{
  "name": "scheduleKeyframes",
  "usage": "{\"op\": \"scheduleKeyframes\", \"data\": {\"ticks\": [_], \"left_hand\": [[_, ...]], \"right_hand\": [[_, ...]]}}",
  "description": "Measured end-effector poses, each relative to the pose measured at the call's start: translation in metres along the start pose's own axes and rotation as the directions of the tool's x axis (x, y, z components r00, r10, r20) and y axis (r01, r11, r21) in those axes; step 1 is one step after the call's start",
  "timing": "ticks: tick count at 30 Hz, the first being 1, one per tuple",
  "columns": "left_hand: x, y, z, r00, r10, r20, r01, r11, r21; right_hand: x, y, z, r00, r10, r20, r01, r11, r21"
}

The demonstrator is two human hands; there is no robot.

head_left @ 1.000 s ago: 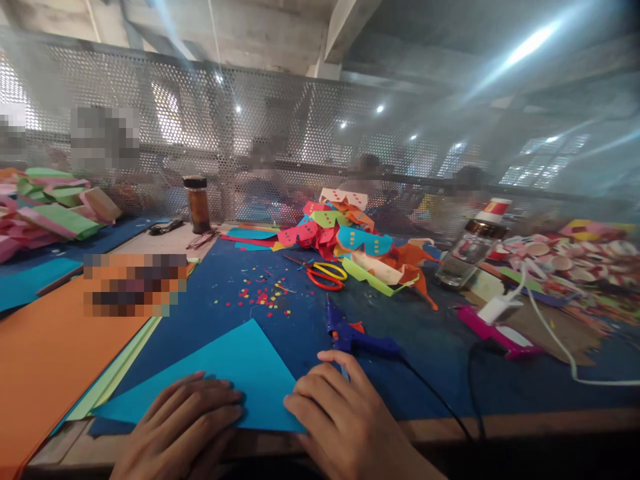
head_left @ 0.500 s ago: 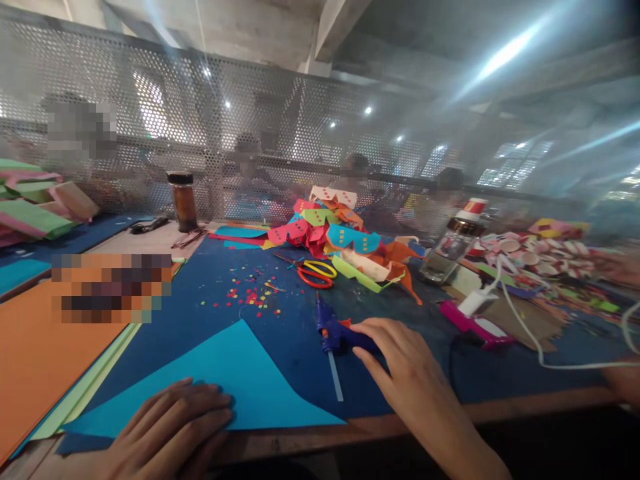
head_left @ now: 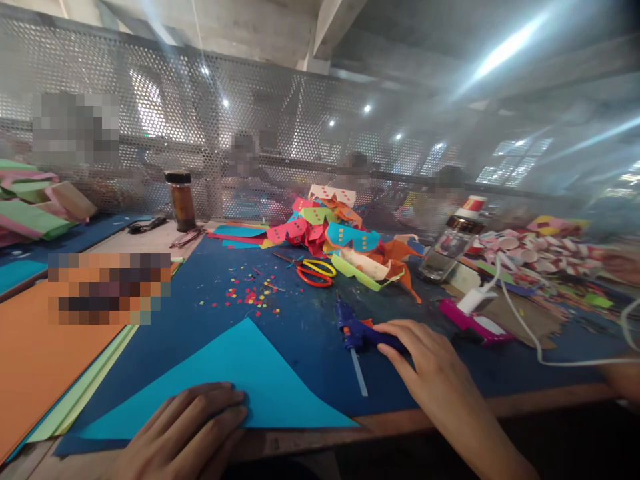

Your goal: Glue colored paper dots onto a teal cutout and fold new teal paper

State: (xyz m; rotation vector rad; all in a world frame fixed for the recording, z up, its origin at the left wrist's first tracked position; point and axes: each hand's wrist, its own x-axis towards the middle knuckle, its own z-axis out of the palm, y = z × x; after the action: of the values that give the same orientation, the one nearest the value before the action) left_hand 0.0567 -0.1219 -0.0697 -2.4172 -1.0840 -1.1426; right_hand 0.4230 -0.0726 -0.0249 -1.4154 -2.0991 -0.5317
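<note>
A blue sheet of paper (head_left: 265,390), roughly triangular in outline, lies along the table's front edge. My left hand (head_left: 195,427) rests on it with the fingers laid flat near its lower middle. To the right, my right hand (head_left: 425,357) grips the handle of a dark blue hot glue gun (head_left: 357,327), thumb and fingers around its end. The gun lies on the blue table top, nozzle pointing away, and a pale glue stick (head_left: 359,373) sticks out of its rear toward me. Between gun and paper there is a gap.
Scissors (head_left: 316,272) with red and yellow handles lie beyond the gun, beside scattered paper bits (head_left: 250,293). Behind them is a pile of coloured paper masks (head_left: 320,227). A glass bottle (head_left: 445,250), a magenta power strip (head_left: 475,323) and orange sheets (head_left: 40,353) flank this area.
My right hand has shifted the glue gun to the right, away from the paper. The blue sheet has slid slightly right together with my left hand.
</note>
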Motion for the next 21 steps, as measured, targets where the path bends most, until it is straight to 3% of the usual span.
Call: {"op": "scheduleKeyframes", "data": {"ticks": [2, 4, 7, 9, 11, 16, 21], "left_hand": [[0.003, -0.002, -0.001, 0.996, 0.081, 0.043, -0.081, 0.997, 0.005], [0.007, -0.002, -0.002, 0.993, 0.087, 0.074, -0.088, 0.996, 0.010], [0.011, 0.003, -0.004, 0.994, 0.038, 0.098, -0.040, 0.999, 0.012], [0.012, 0.005, -0.004, 0.995, 0.031, 0.098, -0.032, 0.999, 0.004], [0.013, 0.005, -0.004, 0.994, 0.040, 0.099, -0.041, 0.999, 0.000], [0.019, 0.000, -0.011, 0.996, 0.065, 0.061, -0.066, 0.998, 0.012], [0.025, -0.002, -0.019, 0.999, 0.041, -0.001, -0.041, 0.999, 0.006]], "right_hand": [[0.001, -0.012, -0.010, 0.998, -0.015, -0.053, 0.016, 1.000, 0.021], [0.002, -0.035, -0.021, 0.990, -0.067, -0.122, 0.081, 0.990, 0.116], [0.005, -0.079, -0.031, 0.970, -0.237, -0.055, 0.241, 0.904, 0.352], [0.007, -0.104, -0.028, 0.936, -0.350, -0.033, 0.325, 0.824, 0.464], [0.008, -0.119, -0.017, 0.930, -0.364, -0.052, 0.341, 0.803, 0.488], [0.009, -0.127, 0.011, 0.954, -0.297, -0.048, 0.285, 0.842, 0.458], [0.010, -0.129, 0.017, 0.960, -0.265, -0.093, 0.279, 0.859, 0.429]]}}
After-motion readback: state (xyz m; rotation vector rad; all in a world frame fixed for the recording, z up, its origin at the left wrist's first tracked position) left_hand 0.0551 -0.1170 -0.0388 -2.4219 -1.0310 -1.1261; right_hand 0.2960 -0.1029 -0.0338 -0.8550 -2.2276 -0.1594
